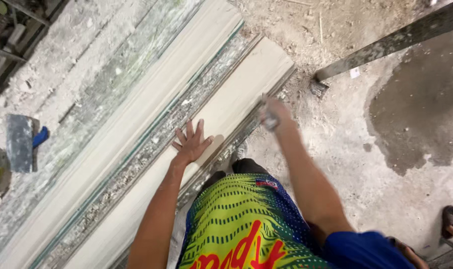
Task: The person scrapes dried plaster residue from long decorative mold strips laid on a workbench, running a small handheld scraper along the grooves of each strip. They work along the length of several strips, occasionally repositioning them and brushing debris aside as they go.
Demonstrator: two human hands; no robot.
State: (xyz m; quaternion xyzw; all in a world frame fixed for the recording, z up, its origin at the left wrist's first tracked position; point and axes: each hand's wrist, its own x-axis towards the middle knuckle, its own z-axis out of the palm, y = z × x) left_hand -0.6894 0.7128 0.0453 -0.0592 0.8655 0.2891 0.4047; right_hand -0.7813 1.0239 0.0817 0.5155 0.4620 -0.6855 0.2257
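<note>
Two long, smooth, pale plaster strips lie side by side on a rough, crusted slab (87, 89) running from 7 to 1 o'clock, and the nearer strip (221, 114) carries the left hand (191, 143), laid flat with fingers spread wide and pointing to 12 o'clock. The right hand (275, 113), arm stretched straight toward 12 o'clock, is closed around a small grey metal tool (269, 119) at that strip's right edge near its end. A flat trowel (20, 142) with a blue handle lies at 9 o'clock, and the dusty concrete floor (386, 189) shows a dark damp patch at 3 o'clock.
</note>
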